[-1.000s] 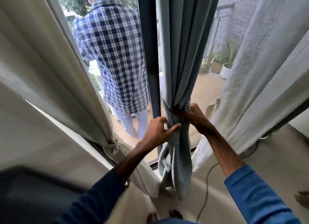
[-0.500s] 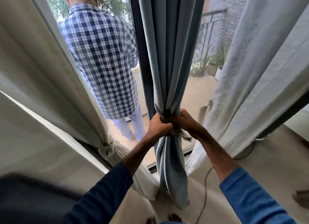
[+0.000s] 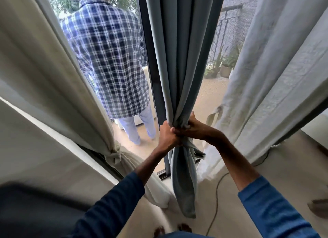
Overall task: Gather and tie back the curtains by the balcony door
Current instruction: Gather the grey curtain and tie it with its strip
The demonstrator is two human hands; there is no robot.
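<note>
Fingers of left hand are curled tight round the bunched grey-blue curtain, thumb side up. Right hand grips the same bunch from the other side, its fingers wrapped over the cloth and touching the left hand's knuckles. Both fists sit at one height, at the pinch point. Above the grip the curtain hangs in straight narrow folds in front of the dark door frame; below it the cloth flares and drops to the floor. A loose strip of the same cloth sticks out just under the right wrist; can't tell if it is looped round the bunch. Cream curtain on the left is drawn aside and knotted low. Pale curtain on the right hangs slanted, with a tie band dangling at its edge. Between the cream and grey-blue curtains a person in a plaid shirt stands on the balcony, back to camera. Potted plants are by the railing outside. A thin cable runs across the floor near the right forearm.
</note>
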